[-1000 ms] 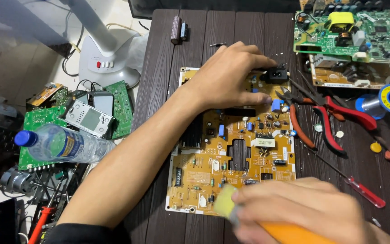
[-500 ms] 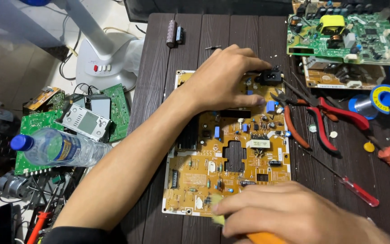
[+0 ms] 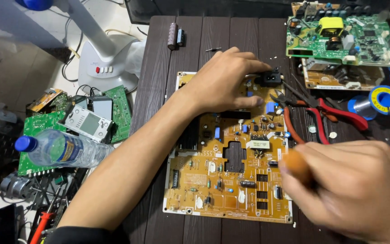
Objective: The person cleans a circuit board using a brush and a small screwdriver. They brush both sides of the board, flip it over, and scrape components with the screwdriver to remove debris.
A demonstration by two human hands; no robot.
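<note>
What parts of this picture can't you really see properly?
- Right hand, head view: blurred by motion, so the orange thing in it cannot be identified.
- Circuit board: its upper part is hidden under the left hand.
- Green board: cut off by the top edge.
- Water bottle: label too small and blurred.
- Red pliers: handles partly hidden behind the right hand.

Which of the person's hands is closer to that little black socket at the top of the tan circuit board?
Left. The left hand has its fingertips right at the black socket, touching it. The right hand is blurred, down by the tan circuit board's lower right edge.
</note>
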